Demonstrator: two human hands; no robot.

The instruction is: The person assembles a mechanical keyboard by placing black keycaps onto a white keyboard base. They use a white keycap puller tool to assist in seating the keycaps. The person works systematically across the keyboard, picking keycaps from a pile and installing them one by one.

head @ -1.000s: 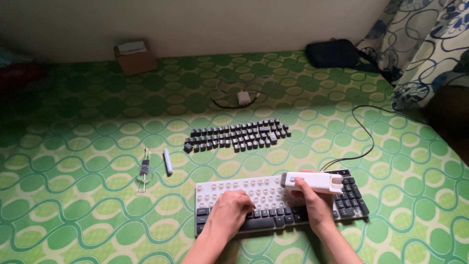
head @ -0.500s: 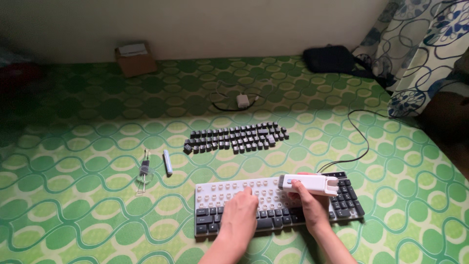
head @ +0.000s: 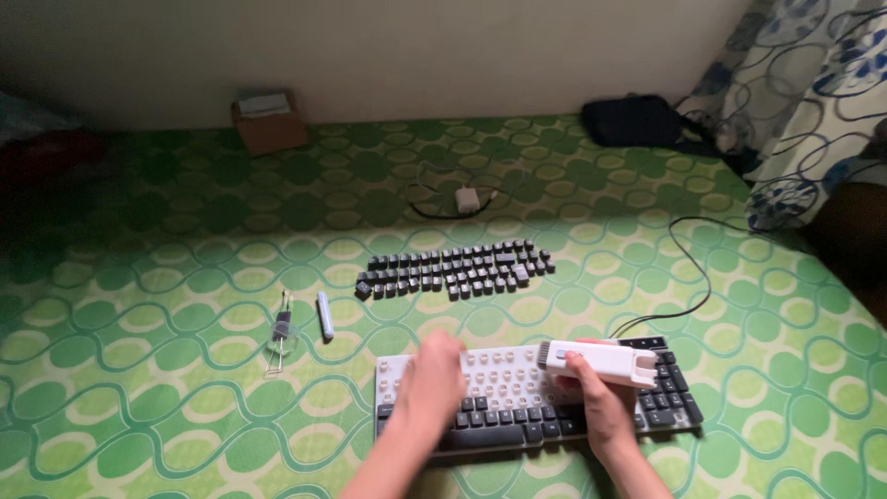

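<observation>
Green patterned bed sheet (head: 139, 388); keyboard (head: 517, 393) near front edge, bracing left hand (head: 430, 379) resting loosely on it; right hand (head: 596, 402) gripping white cleaning brush (head: 599, 362) over bared switches; removed keycaps (head: 457, 270) rowed behind keyboard.

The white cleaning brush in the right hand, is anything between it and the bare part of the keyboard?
Nothing visible. The white cleaning brush, held by the right hand, sits directly over the keyboard; the left hand rests further left.

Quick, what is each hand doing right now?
Left hand: blurred, resting on the keyboard; holds nothing that shows, open or closed cannot be told.
Right hand: closed around the white cleaning brush.
</observation>
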